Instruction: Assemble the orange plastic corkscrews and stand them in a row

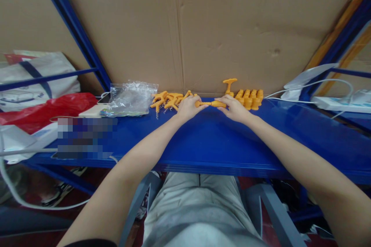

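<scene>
A yellow corkscrew (pixel 213 104) lies level between my hands, just above the blue tabletop. My left hand (pixel 188 108) is closed on its handle end, at the left. On the other end, my right hand (pixel 235 109) pinches the wider sleeve; a ridged shaft shows between the two. Left of my left hand lies a pile of yellow corkscrew handles (pixel 171 100) with metal spirals. Several yellow sleeves (pixel 251 101) stand in rows right of my right hand. Behind that hand a corkscrew with a T-shaped handle (pixel 230 84) stands upright, its base partly hidden.
Clear plastic bags (pixel 131 98) lie on the blue table (pixel 214 139), with a red bag (pixel 72 104) and a white cloth bag (pixel 43 75) farther left. A cardboard wall (pixel 208 27) rises behind. At right are a white power strip (pixel 342 103) and cables.
</scene>
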{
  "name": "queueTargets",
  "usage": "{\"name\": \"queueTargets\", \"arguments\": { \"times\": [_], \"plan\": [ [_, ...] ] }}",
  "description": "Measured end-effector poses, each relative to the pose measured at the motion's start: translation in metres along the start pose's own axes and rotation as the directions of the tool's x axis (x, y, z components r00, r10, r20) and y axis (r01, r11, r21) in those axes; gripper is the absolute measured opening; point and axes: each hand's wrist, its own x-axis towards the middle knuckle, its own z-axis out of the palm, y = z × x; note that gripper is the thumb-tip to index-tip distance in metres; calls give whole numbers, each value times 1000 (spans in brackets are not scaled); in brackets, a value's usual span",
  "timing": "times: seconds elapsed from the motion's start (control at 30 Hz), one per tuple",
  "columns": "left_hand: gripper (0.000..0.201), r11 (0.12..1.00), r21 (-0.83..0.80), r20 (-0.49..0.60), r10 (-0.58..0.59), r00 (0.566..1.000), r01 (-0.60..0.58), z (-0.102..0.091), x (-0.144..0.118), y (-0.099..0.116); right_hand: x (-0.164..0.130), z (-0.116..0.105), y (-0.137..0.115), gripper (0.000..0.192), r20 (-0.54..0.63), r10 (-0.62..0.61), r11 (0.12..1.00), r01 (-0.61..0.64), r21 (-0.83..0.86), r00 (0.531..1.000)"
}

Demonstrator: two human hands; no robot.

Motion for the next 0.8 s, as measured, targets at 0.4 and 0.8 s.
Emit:
{"name": "queueTargets", "arguments": {
  "times": [0.4, 0.8],
  "plan": [
    [31, 999, 19, 6, -34, 999, 34, -8, -1, -1, 0, -8, 14, 48, 127, 217, 828, -251, 502, 968],
    [31, 1000, -7, -13, 1, 1000, -1, -4, -2, 4, 4, -13, -13, 36, 256, 494, 540, -524, 659, 831]
  ]
}}
